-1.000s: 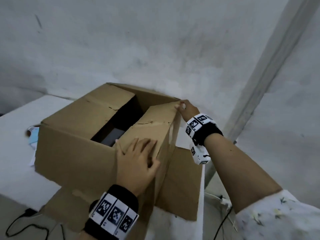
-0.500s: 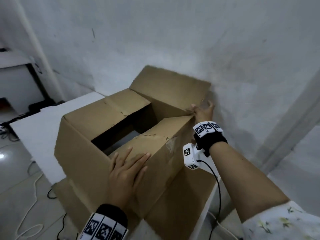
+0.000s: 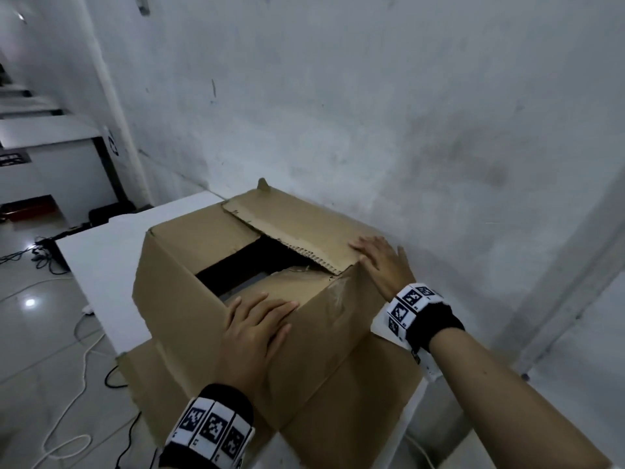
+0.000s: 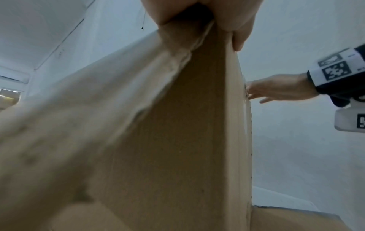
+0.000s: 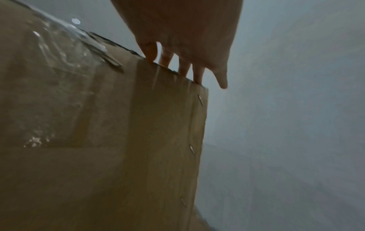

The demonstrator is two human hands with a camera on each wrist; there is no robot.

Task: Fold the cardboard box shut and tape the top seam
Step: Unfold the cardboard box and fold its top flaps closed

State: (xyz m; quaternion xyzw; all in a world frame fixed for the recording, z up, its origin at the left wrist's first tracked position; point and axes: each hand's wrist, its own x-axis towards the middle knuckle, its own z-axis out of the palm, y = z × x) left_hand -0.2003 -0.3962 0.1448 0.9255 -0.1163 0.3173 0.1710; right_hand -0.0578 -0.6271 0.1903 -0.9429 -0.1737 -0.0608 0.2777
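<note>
- Now, left hand (image 3: 253, 330): fingers straight and spread, palm flat on the near flap at the near top edge of the cardboard box (image 3: 189, 299).
- Right hand (image 3: 382, 265): fingers straight, pressing the far flap (image 3: 297, 228) down at the box's right top edge.
- Dark gap showing between the flaps.
- Box sits on the white table (image 3: 101, 258), at its near right corner, close to the wall (image 3: 372, 113).

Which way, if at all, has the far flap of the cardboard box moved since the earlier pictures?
Yes. The far flap, which stood up against the wall, now lies folded down over the box opening, with the right hand flat at its corner.
</note>
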